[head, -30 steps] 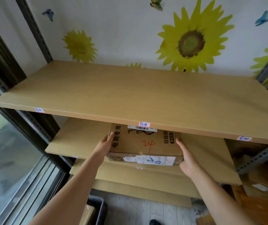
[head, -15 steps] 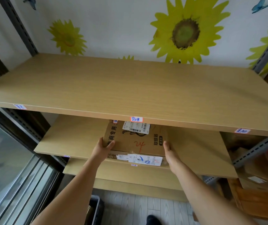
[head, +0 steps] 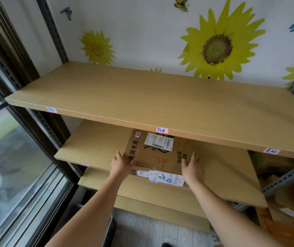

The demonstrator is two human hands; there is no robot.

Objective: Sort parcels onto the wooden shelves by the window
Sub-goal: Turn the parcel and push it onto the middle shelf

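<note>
Cardboard parcel lies flat on the second shelf between both palms, left hand and right hand spread against its near corners; looks stiff, moderately light, best gripped by side edges; top shelf beyond.

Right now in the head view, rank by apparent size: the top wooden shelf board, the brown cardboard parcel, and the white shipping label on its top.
1. Top wooden shelf board
2. Brown cardboard parcel
3. White shipping label
</note>
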